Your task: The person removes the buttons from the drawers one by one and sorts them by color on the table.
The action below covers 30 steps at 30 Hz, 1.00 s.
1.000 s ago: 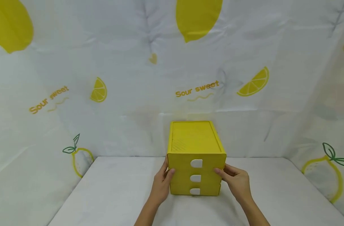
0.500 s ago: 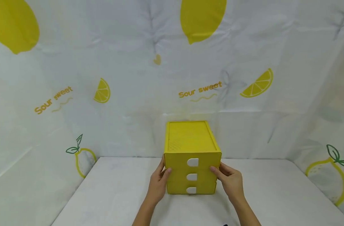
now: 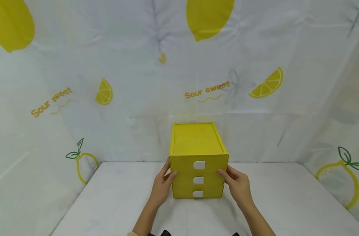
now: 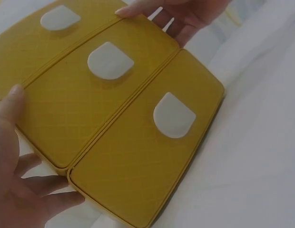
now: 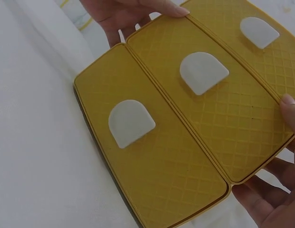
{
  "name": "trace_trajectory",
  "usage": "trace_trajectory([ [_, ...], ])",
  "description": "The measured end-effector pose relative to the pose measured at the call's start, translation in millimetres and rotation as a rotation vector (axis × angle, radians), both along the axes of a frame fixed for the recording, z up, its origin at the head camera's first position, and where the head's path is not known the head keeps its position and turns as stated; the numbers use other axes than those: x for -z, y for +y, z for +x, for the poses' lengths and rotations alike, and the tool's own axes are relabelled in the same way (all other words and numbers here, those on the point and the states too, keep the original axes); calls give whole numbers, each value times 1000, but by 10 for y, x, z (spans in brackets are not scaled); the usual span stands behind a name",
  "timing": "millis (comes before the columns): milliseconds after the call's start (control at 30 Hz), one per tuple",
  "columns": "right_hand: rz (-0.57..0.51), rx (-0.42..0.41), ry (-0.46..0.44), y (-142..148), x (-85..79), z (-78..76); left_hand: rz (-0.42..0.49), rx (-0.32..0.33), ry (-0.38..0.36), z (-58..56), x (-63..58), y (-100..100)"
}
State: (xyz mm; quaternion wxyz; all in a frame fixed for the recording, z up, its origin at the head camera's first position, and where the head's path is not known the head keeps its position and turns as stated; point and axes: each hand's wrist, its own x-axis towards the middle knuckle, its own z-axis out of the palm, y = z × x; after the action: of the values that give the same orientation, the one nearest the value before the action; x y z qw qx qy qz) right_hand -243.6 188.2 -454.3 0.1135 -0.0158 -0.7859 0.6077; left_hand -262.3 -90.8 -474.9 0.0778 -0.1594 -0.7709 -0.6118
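Observation:
A yellow drawer box [image 3: 198, 139] with three stacked drawers stands on the white table, its front towards me. Each drawer front carries a white tab [image 3: 198, 180]. My left hand [image 3: 162, 186] grips the box's left side, thumb on the front by the middle drawer and fingers along the side wall. On the opposite side my right hand [image 3: 239, 187] holds it in the same way. The left wrist view shows the left fingers [image 4: 57, 202] at the side, near the seam between the lower two drawers. The right fingers [image 5: 259, 194] appear likewise in the right wrist view.
White cloth [image 3: 123, 183] covers the table. Behind it hangs a white backdrop [image 3: 138, 82] printed with lemons and lettering, close to the back of the box. Small dark objects [image 3: 165, 233] show at the bottom edge of the head view.
The drawer box has shifted slightly left, with both hands keeping their hold on its sides. The head view has moved a little.

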Motion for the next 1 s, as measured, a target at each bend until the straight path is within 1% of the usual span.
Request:
trace_trajectory([
  [267,-5,-36,-35,24,-50,-9,4,-7,-26,-10,21,-31],
  [367,50,-43,-35,61,-99,-1,14,7,-22,-27,5,-35],
  [500,173,-28,-16,102,-196,46,15,25,-24,-33,-29,-54],
  [633,265,3,44,134,-308,117,11,20,-31,-23,-58,-56],
  [733,289,41,121,143,-399,170,7,17,-31,-14,-85,-60],
  [867,260,87,205,159,-510,241,3,19,-33,-7,-111,-56],
  [1000,222,108,254,167,-586,303,-12,11,-38,1,-109,-55],
])
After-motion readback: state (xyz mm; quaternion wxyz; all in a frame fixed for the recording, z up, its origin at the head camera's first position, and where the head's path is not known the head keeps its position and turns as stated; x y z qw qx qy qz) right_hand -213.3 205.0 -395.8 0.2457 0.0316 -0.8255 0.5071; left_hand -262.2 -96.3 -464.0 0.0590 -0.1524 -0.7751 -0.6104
